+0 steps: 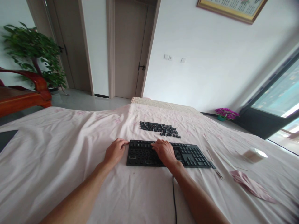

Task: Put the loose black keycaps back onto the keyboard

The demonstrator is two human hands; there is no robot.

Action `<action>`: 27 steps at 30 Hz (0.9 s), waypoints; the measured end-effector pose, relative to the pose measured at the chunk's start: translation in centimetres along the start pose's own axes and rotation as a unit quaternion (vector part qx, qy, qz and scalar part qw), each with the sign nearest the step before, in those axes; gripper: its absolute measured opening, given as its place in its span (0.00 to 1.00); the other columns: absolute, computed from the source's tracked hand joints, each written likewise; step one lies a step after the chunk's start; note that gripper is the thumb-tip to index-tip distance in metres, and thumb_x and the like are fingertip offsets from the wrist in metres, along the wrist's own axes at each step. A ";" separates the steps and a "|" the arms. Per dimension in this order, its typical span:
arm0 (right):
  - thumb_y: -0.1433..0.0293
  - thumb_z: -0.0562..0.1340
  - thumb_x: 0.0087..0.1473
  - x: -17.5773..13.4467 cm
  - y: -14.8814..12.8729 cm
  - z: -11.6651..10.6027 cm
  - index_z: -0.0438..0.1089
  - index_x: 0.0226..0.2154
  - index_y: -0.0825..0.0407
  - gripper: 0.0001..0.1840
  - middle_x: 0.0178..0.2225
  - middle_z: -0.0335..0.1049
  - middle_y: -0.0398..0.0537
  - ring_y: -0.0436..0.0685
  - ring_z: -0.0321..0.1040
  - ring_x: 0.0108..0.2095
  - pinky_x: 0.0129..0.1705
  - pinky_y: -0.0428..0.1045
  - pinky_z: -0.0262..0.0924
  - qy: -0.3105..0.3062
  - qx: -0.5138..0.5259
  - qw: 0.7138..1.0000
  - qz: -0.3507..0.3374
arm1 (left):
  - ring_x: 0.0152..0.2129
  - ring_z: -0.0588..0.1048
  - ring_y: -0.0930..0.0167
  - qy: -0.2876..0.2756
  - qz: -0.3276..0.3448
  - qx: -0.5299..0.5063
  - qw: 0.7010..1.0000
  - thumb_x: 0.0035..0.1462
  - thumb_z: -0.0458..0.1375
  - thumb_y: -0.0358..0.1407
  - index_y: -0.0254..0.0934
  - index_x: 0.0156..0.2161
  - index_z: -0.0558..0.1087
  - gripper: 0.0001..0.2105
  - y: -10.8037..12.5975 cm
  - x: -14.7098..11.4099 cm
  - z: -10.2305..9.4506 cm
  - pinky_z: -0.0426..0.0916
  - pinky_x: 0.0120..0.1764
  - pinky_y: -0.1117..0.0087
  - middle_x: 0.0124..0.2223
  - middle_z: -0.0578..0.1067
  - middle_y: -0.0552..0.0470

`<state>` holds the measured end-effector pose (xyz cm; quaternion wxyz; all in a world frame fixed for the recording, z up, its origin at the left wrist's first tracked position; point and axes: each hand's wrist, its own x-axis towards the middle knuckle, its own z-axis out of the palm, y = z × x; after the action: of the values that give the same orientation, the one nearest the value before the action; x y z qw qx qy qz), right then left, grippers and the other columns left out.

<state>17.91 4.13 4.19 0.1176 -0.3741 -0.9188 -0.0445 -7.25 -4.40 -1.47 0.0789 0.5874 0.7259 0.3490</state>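
Here's the left forearm (81, 193), bare, narrowing to a bare left hand (116, 151); and there's the right forearm (198, 197), bare too, tapering into a bare right hand (164, 151).

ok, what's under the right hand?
The keyboard's middle. Left of the right hand, bare key positions show; to its right, number-pad keys. What the palm and fingers cover can't be seen.

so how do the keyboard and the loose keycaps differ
The keyboard is one long board, while the loose keycaps are many small separate pieces. The keyboard lies nearer the person, with the right hand on it; the keycaps lie untouched beyond it. Both are black and rest on the pale cloth.
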 end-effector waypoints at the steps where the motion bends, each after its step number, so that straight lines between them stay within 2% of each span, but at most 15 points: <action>1: 0.63 0.52 0.62 0.0 0.0 0.0 0.73 0.43 0.42 0.14 0.35 0.70 0.45 0.53 0.64 0.38 0.40 0.47 0.50 -0.001 -0.007 1.000 0.006 | 0.45 0.71 0.72 0.001 0.000 0.000 1.000 0.55 0.49 0.28 0.43 0.42 0.74 0.15 0.0 0.0 0.0 0.64 0.46 0.73 0.47 0.74 0.55; 5: 0.63 0.53 0.61 0.0 -0.1 0.2 0.73 0.42 0.42 0.14 0.36 0.70 0.47 0.54 0.63 0.39 0.40 0.48 0.49 0.000 -0.020 1.000 0.023 | 0.45 0.71 0.72 0.004 0.001 0.004 1.000 0.55 0.49 0.28 0.44 0.42 0.74 0.15 0.1 -0.1 -0.1 0.64 0.45 0.73 0.47 0.74 0.55; 27: 0.63 0.53 0.62 0.0 -0.2 0.5 0.73 0.42 0.42 0.14 0.34 0.70 0.45 0.53 0.62 0.37 0.38 0.47 0.48 0.025 -0.021 0.999 0.004 | 0.44 0.71 0.73 0.006 0.006 0.006 1.000 0.55 0.48 0.28 0.44 0.42 0.74 0.15 -0.1 -0.1 0.0 0.64 0.45 0.74 0.47 0.74 0.55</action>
<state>17.65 4.10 3.67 0.1325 -0.3789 -0.9130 -0.0724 -7.27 -4.48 -1.53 0.0691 0.5900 0.7250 0.3484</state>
